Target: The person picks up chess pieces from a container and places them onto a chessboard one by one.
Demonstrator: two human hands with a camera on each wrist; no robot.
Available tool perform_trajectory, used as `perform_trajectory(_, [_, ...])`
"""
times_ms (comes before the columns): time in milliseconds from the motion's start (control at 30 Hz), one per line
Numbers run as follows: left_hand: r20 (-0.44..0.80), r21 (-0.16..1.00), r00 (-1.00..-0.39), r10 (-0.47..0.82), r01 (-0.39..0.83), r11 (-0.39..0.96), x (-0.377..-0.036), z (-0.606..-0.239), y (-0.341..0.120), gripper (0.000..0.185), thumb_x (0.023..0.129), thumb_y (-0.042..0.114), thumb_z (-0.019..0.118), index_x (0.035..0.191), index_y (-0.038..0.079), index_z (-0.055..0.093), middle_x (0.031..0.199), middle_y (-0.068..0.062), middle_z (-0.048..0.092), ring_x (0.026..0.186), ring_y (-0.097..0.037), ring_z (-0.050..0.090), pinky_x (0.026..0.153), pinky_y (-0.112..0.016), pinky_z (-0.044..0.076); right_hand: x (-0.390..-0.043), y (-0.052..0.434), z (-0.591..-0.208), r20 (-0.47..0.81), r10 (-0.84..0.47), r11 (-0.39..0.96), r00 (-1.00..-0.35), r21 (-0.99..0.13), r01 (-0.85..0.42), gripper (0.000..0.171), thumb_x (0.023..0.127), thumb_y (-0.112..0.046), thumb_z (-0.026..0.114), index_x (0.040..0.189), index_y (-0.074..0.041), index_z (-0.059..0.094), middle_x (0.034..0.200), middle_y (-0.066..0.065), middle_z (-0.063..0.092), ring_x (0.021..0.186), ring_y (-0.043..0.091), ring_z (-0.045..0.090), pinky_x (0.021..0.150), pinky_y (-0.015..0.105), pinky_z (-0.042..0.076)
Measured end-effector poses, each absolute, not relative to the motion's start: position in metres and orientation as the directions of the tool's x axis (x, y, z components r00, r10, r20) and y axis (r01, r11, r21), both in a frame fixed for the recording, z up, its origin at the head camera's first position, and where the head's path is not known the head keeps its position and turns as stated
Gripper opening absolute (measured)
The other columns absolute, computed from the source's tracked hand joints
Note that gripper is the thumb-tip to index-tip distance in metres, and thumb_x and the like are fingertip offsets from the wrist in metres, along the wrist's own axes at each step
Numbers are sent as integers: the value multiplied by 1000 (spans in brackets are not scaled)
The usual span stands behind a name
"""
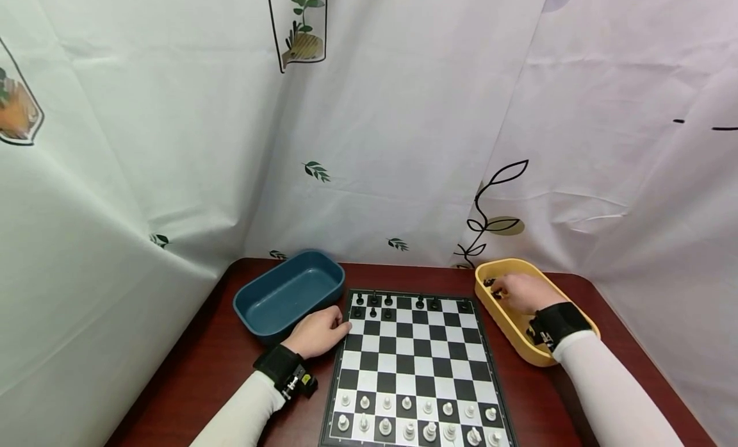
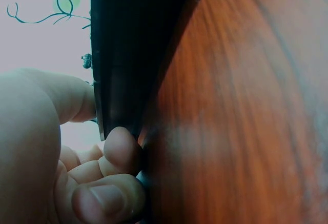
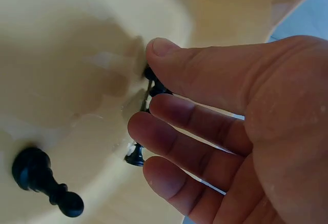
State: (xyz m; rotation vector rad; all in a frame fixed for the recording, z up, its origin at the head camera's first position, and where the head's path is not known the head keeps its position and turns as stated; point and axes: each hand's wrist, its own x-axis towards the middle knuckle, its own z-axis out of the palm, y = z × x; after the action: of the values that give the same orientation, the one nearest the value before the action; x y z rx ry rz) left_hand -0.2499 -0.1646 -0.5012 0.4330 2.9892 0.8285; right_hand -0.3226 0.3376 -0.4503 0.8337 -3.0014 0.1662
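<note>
Black pieces [image 3: 154, 85] pinched by right hand [image 1: 521, 292] at yellow tray's [image 1: 507, 319] far end; left hand [image 1: 317, 332] curled on chessboard [image 1: 412, 364] far-left edge.

Soft, even light fills the head view; the curtain [image 1: 403, 114] behind reads bright without glare, and shadows on the bench [image 1: 219, 370] are faint, gathering just under the left hand [image 1: 318, 332] and beside the right hand [image 1: 521, 293]. Straight lines bow toward the picture's edges. The left wrist view is badly out of focus: the wood grain smears and the fingers [image 2: 110, 198] nearest the lens are soft. In the right wrist view the yellow tray [image 3: 77, 55] looks washed out and blurred, with the fingers [image 3: 179, 111] fairly sharp.
</note>
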Motion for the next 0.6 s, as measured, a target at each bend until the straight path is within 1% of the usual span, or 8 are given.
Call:
perform_trajectory(233, [57, 506, -959, 276, 267, 820, -246, -496, -162, 32, 108, 41, 69, 85, 22, 60, 71, 7, 55, 62, -12, 51, 61, -34, 41, -325, 338, -454, 56, -542, 838, -839, -49, -544, 23, 85, -1, 84, 106, -11, 83, 103, 5, 79, 92, 23, 71, 87, 47, 58])
perform_trajectory(400, [67, 504, -959, 276, 271, 820, -246, -495, -163, 32, 108, 42, 68, 85, 22, 60, 71, 7, 55, 62, -12, 51, 60, -34, 41, -328, 337, -456, 54, -547, 835, -836, -38, -549, 19, 86, -2, 85, 103, -12, 83, 100, 2, 77, 90, 22, 71, 88, 48, 59])
perform_trajectory(600, [76, 503, -957, 281, 280, 818, -247, -496, -165, 31, 108, 42, 68, 85, 22, 60, 72, 7, 55, 62, -13, 51, 60, -34, 41, -329, 336, -457, 43, -538, 841, -842, -41, -539, 17, 86, -1, 85, 98, -12, 82, 97, 3, 77, 87, 22, 70, 85, 48, 59])
